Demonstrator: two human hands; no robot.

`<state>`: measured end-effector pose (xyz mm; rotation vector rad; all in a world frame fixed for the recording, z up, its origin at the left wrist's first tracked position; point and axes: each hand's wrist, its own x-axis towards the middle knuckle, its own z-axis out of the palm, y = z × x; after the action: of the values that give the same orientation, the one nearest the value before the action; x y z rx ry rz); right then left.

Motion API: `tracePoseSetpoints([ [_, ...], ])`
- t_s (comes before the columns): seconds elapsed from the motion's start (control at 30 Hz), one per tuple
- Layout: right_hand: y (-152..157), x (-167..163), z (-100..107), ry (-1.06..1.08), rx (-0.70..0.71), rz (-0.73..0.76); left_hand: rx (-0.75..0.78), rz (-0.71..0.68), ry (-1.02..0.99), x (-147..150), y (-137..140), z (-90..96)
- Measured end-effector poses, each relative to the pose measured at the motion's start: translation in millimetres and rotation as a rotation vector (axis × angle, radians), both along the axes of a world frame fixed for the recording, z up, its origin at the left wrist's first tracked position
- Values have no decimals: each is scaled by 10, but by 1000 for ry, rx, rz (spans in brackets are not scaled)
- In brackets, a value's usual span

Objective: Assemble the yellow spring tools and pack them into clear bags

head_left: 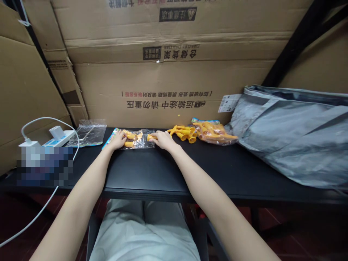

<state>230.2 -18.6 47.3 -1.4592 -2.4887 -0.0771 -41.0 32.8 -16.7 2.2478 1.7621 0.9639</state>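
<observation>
A clear plastic bag with a blue printed header lies flat on the black table, with several yellow plastic pieces inside. My left hand grips the bag at its header end, fingers curled over the film. At the bag's other end, my right hand closes on a yellow trumpet-shaped piece. Whether that piece is fully inside the film I cannot tell. Just right of my right hand sits a loose pile of yellow flared pieces.
A filled bag of orange-yellow pieces lies beside a large grey fabric bag on the right. To the left are a flat clear packet, a power strip and a white cable. Cardboard walls the back.
</observation>
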Motion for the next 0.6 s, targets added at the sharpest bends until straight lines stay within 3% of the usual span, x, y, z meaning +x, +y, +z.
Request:
tracePoseSetpoints([
  [0.17,68,-23,-59,81,-71,54,-21,-44,52,50,-21,10],
  [0.37,165,-17,-97,495,-262,232,-45,-91,78,108,-36,42],
  [0.6,211,-52,-250,689,-382,303,-97,-96,-53,217,-60,52],
])
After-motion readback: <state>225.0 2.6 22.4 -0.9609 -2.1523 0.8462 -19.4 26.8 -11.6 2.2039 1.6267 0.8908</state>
